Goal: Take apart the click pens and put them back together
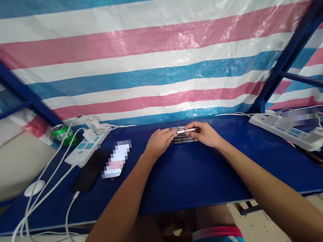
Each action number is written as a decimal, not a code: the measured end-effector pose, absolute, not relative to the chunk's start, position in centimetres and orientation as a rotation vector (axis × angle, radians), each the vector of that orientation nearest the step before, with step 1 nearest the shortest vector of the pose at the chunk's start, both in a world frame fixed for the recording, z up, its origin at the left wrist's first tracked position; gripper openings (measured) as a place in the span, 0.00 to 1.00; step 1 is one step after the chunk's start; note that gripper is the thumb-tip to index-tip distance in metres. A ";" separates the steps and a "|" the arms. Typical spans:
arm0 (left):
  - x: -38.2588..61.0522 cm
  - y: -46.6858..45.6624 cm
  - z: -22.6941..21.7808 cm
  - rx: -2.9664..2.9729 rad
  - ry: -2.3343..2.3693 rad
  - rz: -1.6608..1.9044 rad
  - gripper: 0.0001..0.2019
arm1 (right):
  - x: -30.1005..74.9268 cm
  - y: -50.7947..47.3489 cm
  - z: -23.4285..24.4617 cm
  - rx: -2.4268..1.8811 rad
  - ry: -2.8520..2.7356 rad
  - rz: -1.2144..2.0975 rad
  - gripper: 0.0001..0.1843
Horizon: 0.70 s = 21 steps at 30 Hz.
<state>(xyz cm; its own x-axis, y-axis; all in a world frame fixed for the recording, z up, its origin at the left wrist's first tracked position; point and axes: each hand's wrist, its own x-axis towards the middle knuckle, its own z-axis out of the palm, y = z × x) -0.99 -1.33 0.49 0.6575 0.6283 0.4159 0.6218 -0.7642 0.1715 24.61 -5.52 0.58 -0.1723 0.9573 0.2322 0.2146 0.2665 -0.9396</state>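
Left hand (159, 143), right hand (204, 134) — pinching a white pen (185, 131), pens (184, 140) beneath, blue table's edge (191, 207) (front) well apart

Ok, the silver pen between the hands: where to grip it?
Mid-barrel on the silver pen, from above, on the stretch showing between the left hand and right hand. It lies flat beside the dark pens, so its top looks the most open.

We see a glossy woven plastic tarp (144, 39) over a painted metal frame (1, 69), a smooth, matt blue desk (188, 181), a smooth white plastic power strip (80, 154), a shiny metal can (63, 135), and slim pens (183, 136) with glinting metal parts.
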 end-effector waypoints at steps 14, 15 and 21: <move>-0.9 -1.4 0.4 2.845 1.005 0.701 0.20 | 24.4 -5.6 0.5 -1.142 -1.586 1.106 0.24; -0.9 -1.5 0.4 2.843 0.996 0.703 0.20 | 24.4 -5.5 0.5 -1.135 -1.593 1.098 0.24; -0.9 -1.8 0.8 2.835 0.933 0.780 0.19 | 24.1 -5.7 0.9 -1.106 -1.623 1.049 0.24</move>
<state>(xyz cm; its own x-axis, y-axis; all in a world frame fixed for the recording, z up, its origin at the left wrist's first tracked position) -0.90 -1.77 0.79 0.6892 0.5700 0.4473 0.5412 -0.8155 0.2053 24.14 -5.73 0.87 -0.2126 0.9563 0.2009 0.2100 0.2455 -0.9464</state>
